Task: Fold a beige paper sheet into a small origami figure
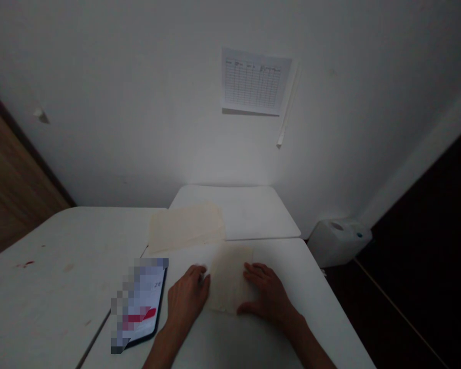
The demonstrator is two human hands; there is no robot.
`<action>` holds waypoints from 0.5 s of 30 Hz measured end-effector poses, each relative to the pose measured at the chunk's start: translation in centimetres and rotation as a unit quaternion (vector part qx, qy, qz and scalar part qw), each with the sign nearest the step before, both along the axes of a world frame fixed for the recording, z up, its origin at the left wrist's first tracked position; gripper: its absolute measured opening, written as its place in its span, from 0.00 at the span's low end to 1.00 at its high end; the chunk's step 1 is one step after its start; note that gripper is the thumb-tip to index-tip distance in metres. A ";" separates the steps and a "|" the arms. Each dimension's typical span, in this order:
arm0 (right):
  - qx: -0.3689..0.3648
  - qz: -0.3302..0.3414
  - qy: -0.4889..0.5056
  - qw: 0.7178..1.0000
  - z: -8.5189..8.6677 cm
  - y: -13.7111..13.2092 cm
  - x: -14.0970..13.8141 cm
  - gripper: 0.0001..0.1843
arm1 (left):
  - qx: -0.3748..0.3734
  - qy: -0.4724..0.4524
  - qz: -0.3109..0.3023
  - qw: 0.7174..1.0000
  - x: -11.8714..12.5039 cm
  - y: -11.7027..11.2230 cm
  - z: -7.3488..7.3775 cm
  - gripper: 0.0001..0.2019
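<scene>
A folded square of cream cloth or thick paper (228, 279) lies flat on the white table (46, 302), between my two hands. My left hand (188, 297) touches its left edge with the fingertips. My right hand (265, 294) rests on its right side, fingers spread across it. A looser cream stack of the same material (184, 228) lies farther back. Left of my left hand is a dark-framed tablet (140, 307), its screen pixelated and unreadable.
A white padded board (257, 210) stands behind the table against the wall. A printed grid sheet (255, 81) is taped above it. A white plastic container (338, 242) sits on the floor at right. A wooden door (11, 169) is at left, and the table has a red mark (25, 264).
</scene>
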State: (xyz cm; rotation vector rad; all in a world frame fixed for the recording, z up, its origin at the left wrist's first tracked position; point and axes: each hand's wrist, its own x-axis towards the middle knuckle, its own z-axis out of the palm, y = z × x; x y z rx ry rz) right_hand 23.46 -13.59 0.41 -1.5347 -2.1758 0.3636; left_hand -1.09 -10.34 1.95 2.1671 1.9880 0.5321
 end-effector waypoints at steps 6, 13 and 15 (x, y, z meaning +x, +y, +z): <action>-0.017 0.015 -0.002 1.000 0.2 -0.5 -0.1 0.60 | 0.029 0.007 -0.014 0.999 0.0 -0.1 0.1 0.13; -0.022 0.018 -0.009 1.000 0.3 -0.7 -0.1 0.59 | 0.131 -0.059 -0.058 0.988 0.2 -0.4 0.0 0.13; -0.021 0.021 -0.012 0.999 0.3 -0.8 -0.1 0.53 | 0.167 -0.082 -0.089 0.979 0.2 -0.7 -0.4 0.13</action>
